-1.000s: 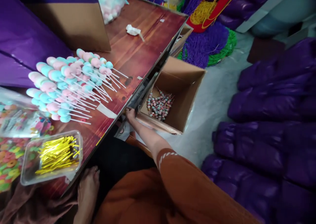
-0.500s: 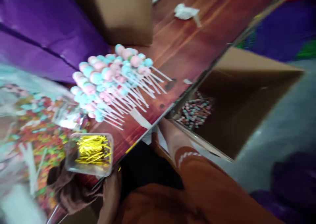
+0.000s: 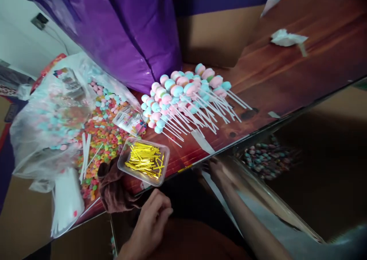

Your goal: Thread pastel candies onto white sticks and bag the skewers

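My left hand (image 3: 151,223) hangs just in front of the table edge, fingers loosely curled, with nothing visible in it. Nearest to it are a clear plastic tub (image 3: 122,167) of gold twist ties (image 3: 145,159) and a crumpled brown cloth (image 3: 117,189). My right hand (image 3: 215,168) is low in the shadow at the table's edge, beside an open cardboard box; its fingers are too dark to make out. Pink and blue candy skewers (image 3: 183,90) lie piled in rows on the table, white sticks pointing toward me.
Loose colourful ring candies (image 3: 106,149) spread beside a clear bag (image 3: 48,138) and a pack of white sleeves (image 3: 67,201). A large purple bag (image 3: 129,34) and a carton (image 3: 218,34) stand behind. The open box (image 3: 298,214) at right holds more candy skewers (image 3: 266,159).
The view has swung left, showing more of the candy and the wall. My left hand has come into fuller view below the tub. My right hand now partly shows at the table edge.
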Motion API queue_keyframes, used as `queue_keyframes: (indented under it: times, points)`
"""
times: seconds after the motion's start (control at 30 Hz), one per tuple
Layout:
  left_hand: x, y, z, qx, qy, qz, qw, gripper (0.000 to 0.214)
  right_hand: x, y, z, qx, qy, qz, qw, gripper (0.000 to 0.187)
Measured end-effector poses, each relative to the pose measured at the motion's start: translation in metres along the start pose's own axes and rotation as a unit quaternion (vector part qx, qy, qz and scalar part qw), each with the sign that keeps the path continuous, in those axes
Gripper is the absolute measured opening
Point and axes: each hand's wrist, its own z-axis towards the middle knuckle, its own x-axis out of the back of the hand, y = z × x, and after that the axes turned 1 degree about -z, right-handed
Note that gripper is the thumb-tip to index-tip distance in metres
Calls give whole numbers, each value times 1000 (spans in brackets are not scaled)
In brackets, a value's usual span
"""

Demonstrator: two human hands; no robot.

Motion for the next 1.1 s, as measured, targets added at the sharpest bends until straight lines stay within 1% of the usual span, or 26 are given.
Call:
queue_keyframes:
  times: [0.03,0.07,0.13,0.17,0.2,0.23,0.3,0.33,0.37,0.4,0.47,0.53,0.6,0.63,0.7,0.73,0.8,0.83,0.87,0.9,0.93,1.0,1.07,1.1]
  points:
    - [10,10,0,-41,44,0,998,15,7,0,-4,-12,-13,-2,1000,32]
    - [21,17,3,-77,100,10,992,14,14,-1,-10,-26,-29,-4,999,36]
    - [41,21,16,-124,203,44,970,11,29,-12,-27,-25,-44,-8,999,37]
    - [49,20,26,-133,242,63,959,11,36,-21,-37,-15,-53,-13,998,38]
    - [56,16,36,-132,261,80,953,14,41,-32,-48,6,-62,-23,998,39]
    - [62,12,46,-133,261,96,951,18,46,-45,-60,38,-68,-38,996,40]
    - [69,2,62,-145,218,118,958,30,48,-75,-83,111,-61,-73,989,38]
    - [71,-3,66,-156,208,119,958,33,46,-89,-93,142,-64,-96,983,35]
    - [72,-8,67,-162,210,114,957,34,41,-102,-102,175,-71,-113,975,33]
    - [74,-13,66,-168,222,103,955,35,34,-114,-110,205,-80,-122,968,32]
    - [79,-23,57,-162,273,67,946,32,16,-130,-119,251,-104,-127,954,32]
    - [88,-37,44,-126,331,27,935,26,-6,-140,-124,277,-124,-125,944,32]
    - [102,-54,35,-59,377,-9,924,23,-27,-144,-125,287,-140,-128,939,29]
    - [110,-62,34,-24,391,-23,920,24,-36,-144,-124,289,-149,-132,937,27]
    - [128,-71,40,20,399,-32,916,27,-49,-144,-124,292,-161,-140,932,24]
    - [137,-72,48,22,392,-23,919,27,-55,-143,-124,296,-163,-143,930,23]
    - [151,-63,72,-5,378,4,926,24,-63,-142,-125,304,-168,-153,925,21]
    - [157,-55,88,-17,370,26,929,24,-66,-142,-126,308,-172,-160,922,20]
    - [160,-45,105,-25,350,55,935,23,-69,-142,-127,313,-178,-168,918,19]
    - [162,-35,121,-25,322,85,943,23,-72,-142,-128,320,-184,-177,912,18]
    - [162,-25,137,-9,295,111,949,24,-73,-142,-130,328,-188,-186,907,17]
    - [159,-13,164,41,248,155,955,31,-74,-143,-132,337,-191,-202,899,17]
    - [152,-10,183,73,215,172,959,39,-70,-144,-134,333,-184,-211,900,18]
    - [149,-12,189,81,207,172,960,38,-68,-144,-135,327,-179,-212,903,19]
